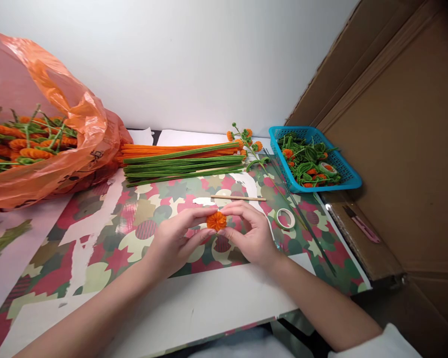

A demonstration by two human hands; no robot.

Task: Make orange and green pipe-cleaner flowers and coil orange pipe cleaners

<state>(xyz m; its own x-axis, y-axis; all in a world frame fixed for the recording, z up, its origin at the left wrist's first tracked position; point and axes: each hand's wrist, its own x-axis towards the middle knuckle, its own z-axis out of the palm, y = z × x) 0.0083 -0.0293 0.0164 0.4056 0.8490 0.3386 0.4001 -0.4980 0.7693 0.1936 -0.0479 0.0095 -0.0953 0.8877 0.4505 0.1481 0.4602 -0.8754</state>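
Observation:
A small orange pipe-cleaner pompom (pixel 217 220) sits between the fingertips of both hands above the patterned table cover (pixel 108 233). My left hand (pixel 177 238) pinches it from the left, fingers closed on it. From the right, my right hand (pixel 250 231) pinches the same pompom with thumb and forefinger. A thin wooden stick (pixel 239 198) lies just beyond the hands. A roll of green tape (pixel 285 218) rests right of my right hand.
Green and orange pipe cleaners (pixel 182 161) lie bundled at the back. An orange plastic bag (pixel 41 139) with finished flowers fills the left. A blue basket (pixel 349 174) of green and orange pieces stands back right beside cardboard (pixel 395 149). A pink cutter (pixel 366 229) lies on the cardboard flap.

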